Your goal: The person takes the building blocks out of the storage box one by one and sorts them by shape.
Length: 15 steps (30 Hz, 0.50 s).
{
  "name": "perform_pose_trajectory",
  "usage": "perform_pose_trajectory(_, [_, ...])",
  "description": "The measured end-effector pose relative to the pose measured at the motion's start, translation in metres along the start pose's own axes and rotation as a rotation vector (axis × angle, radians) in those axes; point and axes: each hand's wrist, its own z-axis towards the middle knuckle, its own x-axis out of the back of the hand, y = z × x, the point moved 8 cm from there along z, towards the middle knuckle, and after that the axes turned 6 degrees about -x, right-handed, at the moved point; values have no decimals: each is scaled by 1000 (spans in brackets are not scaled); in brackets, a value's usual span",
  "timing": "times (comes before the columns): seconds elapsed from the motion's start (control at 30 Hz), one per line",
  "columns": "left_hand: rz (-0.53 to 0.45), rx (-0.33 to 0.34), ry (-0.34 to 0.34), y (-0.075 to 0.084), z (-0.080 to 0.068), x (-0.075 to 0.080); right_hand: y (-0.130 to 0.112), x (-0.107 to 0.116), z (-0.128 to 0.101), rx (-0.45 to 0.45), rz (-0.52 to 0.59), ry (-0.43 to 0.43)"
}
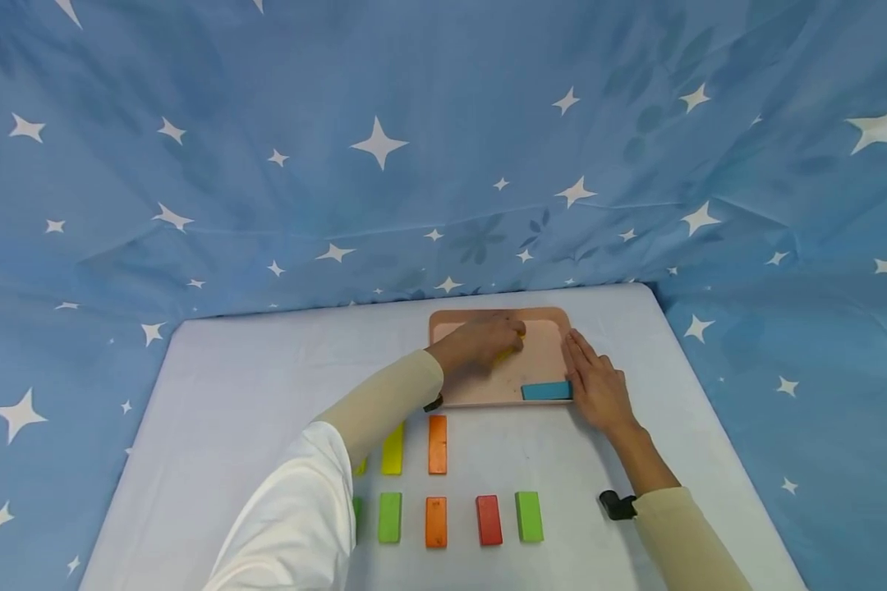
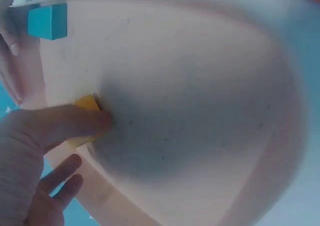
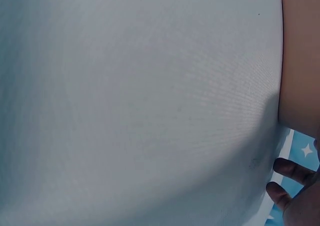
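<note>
Placing step: left hand [image 1: 488, 341] pinches yellow block [image 2: 86, 106] onto tray [image 1: 540, 316]; right hand [image 1: 595, 382], fingers flat, steadies tray edge. Next: release grip, fetch another block from table [image 1: 229, 386].

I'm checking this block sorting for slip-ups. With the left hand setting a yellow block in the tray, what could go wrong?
The left hand hides most of the yellow block, so it might land crooked. The right hand only rests flat against the tray edge, so the tray could slide and nudge the blue block.

I see yellow block [image 1: 504, 356] lying inside pink tray [image 1: 488, 392], mostly hidden under fingers; blue block [image 1: 546, 391] flat at tray's near-right corner.
</note>
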Motion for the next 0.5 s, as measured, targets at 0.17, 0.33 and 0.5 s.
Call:
perform_pose_trajectory(0.17, [-180,27,25,0,-9,-5,0,1,0,-1,7,-8])
perform_pose_trajectory(0.33, [-270,82,90,2,-24,-5,-1,-1,-2,-4,10,-15])
perform_pose_trajectory(0.5, [-304,135,152,7,-42,10,-1,2,0,11,18,4])
